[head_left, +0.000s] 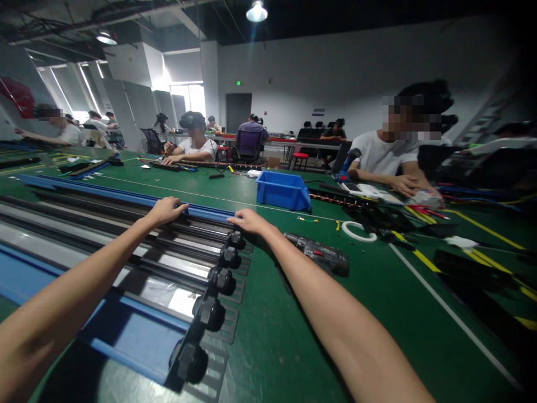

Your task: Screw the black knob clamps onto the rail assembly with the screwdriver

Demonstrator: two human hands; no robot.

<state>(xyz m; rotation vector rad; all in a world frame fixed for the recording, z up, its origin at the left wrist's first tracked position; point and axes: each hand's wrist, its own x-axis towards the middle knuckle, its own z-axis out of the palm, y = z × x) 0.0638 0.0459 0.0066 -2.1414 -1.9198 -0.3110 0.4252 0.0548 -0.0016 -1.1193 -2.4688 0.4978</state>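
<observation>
A long blue metal rail [205,211] runs along the far side of a row of parallel black and silver strips [168,260]. My left hand [165,211] is closed over this rail, its fingers partly hidden behind the far edge. At the rail's right end, my right hand [249,221] grips the corner, thumb on the near side. Several black cable glands [210,312] line the right end of the strips, with slotted black plates [213,364] sticking out beside them. A wider blue panel [134,336] forms the near side.
A black cordless drill [319,252] lies right of my right hand. Behind it stand a blue bin [281,190] and a white ring [358,231]. Across the green table [268,341], a co-worker [390,145] handles small parts at right; another person [195,143] works farther back.
</observation>
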